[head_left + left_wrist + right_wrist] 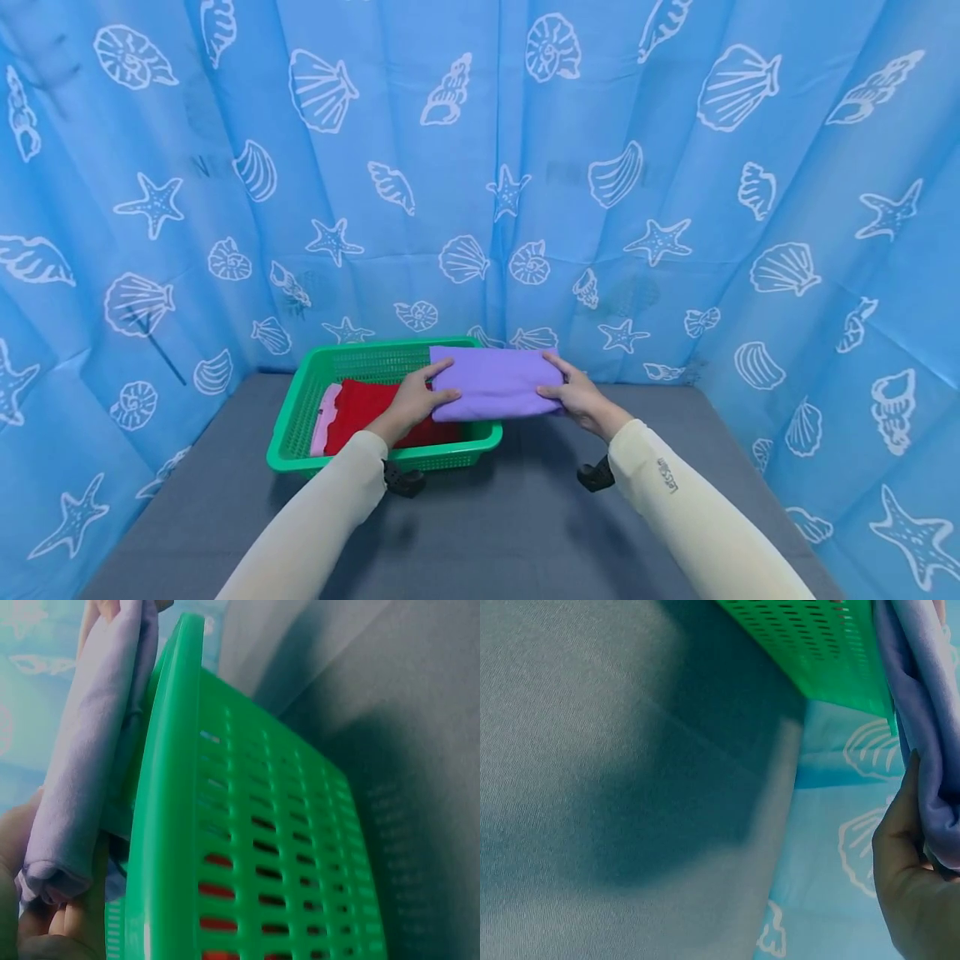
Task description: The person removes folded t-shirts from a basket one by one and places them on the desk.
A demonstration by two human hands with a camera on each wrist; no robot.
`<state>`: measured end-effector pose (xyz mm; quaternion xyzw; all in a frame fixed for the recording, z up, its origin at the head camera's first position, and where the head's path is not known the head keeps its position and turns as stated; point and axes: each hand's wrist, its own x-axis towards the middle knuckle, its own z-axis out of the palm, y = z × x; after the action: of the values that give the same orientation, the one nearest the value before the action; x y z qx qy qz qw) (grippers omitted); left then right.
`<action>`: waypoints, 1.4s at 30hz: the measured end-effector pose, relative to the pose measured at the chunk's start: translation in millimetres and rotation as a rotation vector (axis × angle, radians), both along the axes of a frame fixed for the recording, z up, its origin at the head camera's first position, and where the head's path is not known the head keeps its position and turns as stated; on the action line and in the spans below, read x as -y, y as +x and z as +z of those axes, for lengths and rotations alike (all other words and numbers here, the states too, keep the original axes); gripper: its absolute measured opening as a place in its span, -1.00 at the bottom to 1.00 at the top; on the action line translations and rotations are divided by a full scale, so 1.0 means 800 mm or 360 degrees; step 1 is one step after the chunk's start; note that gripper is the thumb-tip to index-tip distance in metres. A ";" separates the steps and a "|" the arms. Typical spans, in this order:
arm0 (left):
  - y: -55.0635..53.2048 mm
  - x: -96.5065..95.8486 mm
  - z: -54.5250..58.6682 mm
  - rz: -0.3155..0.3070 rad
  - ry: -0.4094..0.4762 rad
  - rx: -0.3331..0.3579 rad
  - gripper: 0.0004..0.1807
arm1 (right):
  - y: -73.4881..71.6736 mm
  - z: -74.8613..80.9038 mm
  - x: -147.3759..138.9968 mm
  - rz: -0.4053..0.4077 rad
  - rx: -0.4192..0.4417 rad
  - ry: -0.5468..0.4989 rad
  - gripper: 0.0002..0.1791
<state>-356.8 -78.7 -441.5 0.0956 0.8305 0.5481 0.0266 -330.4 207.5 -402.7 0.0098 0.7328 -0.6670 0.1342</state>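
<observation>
Over the right end of a green basket, a folded purple cloth is being held roughly level between two hands, its right part reaching out past the basket's side. The left hand is pinching the left end of the cloth, the thumb pressing on one face and the other fingers curling against the opposite one. The right hand is pinching the right end in much the same way (the folded layers are showing at the edge in both wrist views). Whether the cloth is touching the basket's rim, I cannot tell. Inside the basket, a red cloth is lying partly behind the left hand, and a pink cloth is peeking out along its left side. Pale sleeves are covering both forearms. The basket is standing on a grey table surface, while a blue curtain, printed with white shells and starfish, is hanging behind.
</observation>
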 end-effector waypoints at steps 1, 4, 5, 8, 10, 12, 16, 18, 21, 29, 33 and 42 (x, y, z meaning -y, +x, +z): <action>0.000 -0.003 -0.001 -0.0002 -0.0001 -0.0006 -0.30 | 0.000 0.000 -0.003 0.0002 -0.0007 -0.0005 -0.17; -0.001 -0.013 -0.001 -0.0014 0.0005 -0.0007 -0.30 | 0.001 -0.001 -0.011 -0.0016 -0.0024 -0.0012 -0.16; 0.000 -0.017 -0.001 -0.0018 0.0014 0.0003 -0.30 | 0.001 -0.001 -0.014 -0.0027 -0.0028 -0.0016 -0.16; 0.000 -0.027 0.000 -0.0017 0.0010 0.0011 -0.29 | 0.001 -0.002 -0.021 -0.0050 -0.0029 -0.0011 -0.15; 0.000 -0.033 0.001 -0.0006 0.0004 0.0008 -0.30 | 0.002 -0.002 -0.026 -0.0063 -0.0020 -0.0006 -0.14; 0.001 -0.040 0.001 0.0019 -0.0008 0.0018 -0.29 | 0.003 -0.003 -0.031 -0.0073 -0.0009 0.0004 -0.15; 0.003 -0.053 -0.001 0.0054 -0.0019 0.0032 -0.31 | 0.007 -0.006 -0.039 -0.0081 -0.0014 0.0026 -0.15; 0.004 -0.059 -0.003 0.0058 -0.0036 0.0023 -0.32 | 0.008 -0.008 -0.043 -0.0083 -0.0024 0.0036 -0.15; 0.004 -0.064 -0.007 0.0074 -0.0072 -0.0002 -0.34 | 0.010 -0.012 -0.047 -0.0098 -0.0025 0.0040 -0.14; 0.005 -0.070 -0.007 0.0081 -0.0090 -0.0031 -0.29 | 0.010 -0.014 -0.053 -0.0115 -0.0015 0.0026 -0.15; 0.002 -0.074 -0.005 0.0083 -0.0104 -0.0039 -0.31 | 0.008 -0.012 -0.057 -0.0124 -0.0018 0.0019 -0.15; 0.005 -0.091 0.000 0.0067 -0.0121 -0.0066 -0.34 | 0.011 -0.012 -0.070 -0.0143 -0.0016 -0.0009 -0.15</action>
<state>-352.8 -5.8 -441.3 0.0883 0.8529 0.5145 0.0015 -321.5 263.8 -412.3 0.0390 0.7305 -0.6744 0.1004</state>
